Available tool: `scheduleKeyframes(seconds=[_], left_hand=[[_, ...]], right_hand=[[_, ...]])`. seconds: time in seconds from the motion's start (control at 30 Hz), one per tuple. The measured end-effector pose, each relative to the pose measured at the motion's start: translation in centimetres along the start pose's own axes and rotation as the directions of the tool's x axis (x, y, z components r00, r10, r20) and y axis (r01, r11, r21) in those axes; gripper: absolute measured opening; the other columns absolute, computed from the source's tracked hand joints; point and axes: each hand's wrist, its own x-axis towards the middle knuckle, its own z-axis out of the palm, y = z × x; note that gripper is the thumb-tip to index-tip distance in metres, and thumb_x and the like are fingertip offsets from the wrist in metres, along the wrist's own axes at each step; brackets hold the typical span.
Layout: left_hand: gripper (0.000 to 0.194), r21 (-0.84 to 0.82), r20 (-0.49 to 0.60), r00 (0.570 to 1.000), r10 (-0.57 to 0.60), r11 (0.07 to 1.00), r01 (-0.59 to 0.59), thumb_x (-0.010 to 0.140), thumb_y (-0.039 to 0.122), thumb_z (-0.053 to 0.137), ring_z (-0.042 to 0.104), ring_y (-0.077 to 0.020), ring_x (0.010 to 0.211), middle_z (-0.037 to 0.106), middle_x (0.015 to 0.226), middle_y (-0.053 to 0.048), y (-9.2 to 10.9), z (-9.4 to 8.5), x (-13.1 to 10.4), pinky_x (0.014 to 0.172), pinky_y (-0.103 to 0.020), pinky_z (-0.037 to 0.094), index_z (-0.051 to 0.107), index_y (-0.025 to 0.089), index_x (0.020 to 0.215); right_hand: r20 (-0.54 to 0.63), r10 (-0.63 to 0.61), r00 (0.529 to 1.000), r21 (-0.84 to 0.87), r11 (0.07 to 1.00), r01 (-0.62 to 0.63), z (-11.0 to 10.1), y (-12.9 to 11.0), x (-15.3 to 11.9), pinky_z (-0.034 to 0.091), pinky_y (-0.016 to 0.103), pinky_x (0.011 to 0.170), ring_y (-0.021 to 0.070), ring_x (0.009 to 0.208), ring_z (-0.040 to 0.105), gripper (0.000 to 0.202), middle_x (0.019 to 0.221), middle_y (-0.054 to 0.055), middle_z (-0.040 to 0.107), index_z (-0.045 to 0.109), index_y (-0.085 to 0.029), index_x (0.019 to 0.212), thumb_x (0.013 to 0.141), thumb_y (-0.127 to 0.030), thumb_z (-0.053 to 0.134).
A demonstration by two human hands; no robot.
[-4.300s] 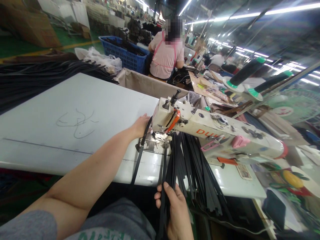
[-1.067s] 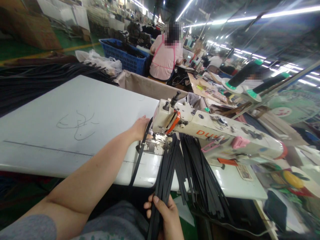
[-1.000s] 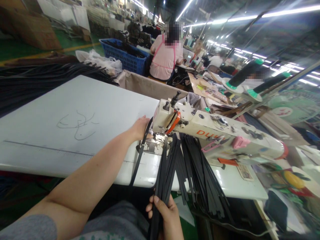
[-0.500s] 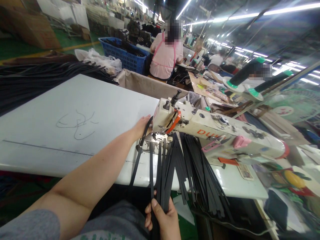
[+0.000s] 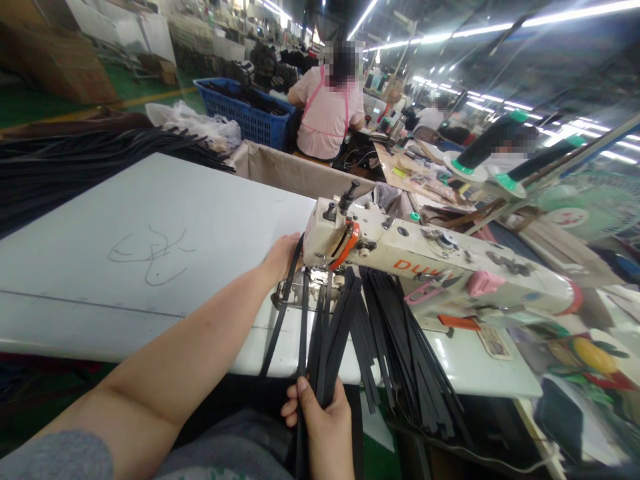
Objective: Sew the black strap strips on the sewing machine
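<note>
We see the straps fanned from the needle down over the table edge; one strap now stands apart from the bunch, where a second ago they ran together. We judge one piece is being singled out for feeding. Right hand, fingers clamped on the straps below the table edge. Left hand rests beside the machine head, touching a strap looped there; its finger state we cannot tell. White table, thread scraps, more straps heaped far left. Factory room: blue crate, seated person, strip lights.
</note>
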Motion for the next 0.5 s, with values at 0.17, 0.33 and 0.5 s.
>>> scheduleKeyframes(seconds=[0.17, 0.33, 0.5], left_hand=[[0.031, 0.001, -0.032, 0.999, -0.004, 1.0, 0.004, 0.093, 0.016, 0.058, 0.071, -0.0354, 0.12, 0.082, 0.124, -0.016, 1.29, -0.72, -0.51, 0.108, -0.045, 0.056, 0.081, 0.011, 0.113], [0.03, 0.015, -0.025, 1.0, 0.018, 1.0, -0.018, 0.093, 0.017, 0.057, 0.072, -0.0358, 0.119, 0.082, 0.121, -0.017, 1.22, -0.8, -0.56, 0.109, -0.045, 0.055, 0.082, 0.009, 0.107], [0.03, -0.067, -0.042, 0.999, -0.014, 0.998, 0.011, 0.093, 0.023, 0.059, 0.072, -0.0385, 0.116, 0.083, 0.118, -0.012, 0.84, -0.53, -0.47, 0.112, -0.051, 0.056, 0.08, 0.011, 0.11]], right_hand=[[-0.011, -0.024, 1.0, -0.006, 1.0, 0.024, 0.27, 0.09, 0.1, 0.054, 0.023, 0.041, 0.0172, 0.046, 0.07, 0.065, 0.067, 0.004, 0.078, 0.064, -0.019, 0.092, 0.07, -0.071, 0.098], [-0.016, -0.037, 0.999, -0.004, 0.999, 0.037, 0.53, -0.25, -0.1, 0.054, 0.022, 0.043, 0.0156, 0.047, 0.07, 0.064, 0.068, 0.003, 0.079, 0.064, -0.019, 0.094, 0.074, -0.07, 0.097], [0.005, -0.044, 0.999, -0.002, 0.999, 0.044, 0.37, 0.16, 0.26, 0.052, 0.022, 0.042, 0.0151, 0.046, 0.069, 0.063, 0.069, 0.004, 0.079, 0.064, -0.019, 0.093, 0.075, -0.07, 0.096]])
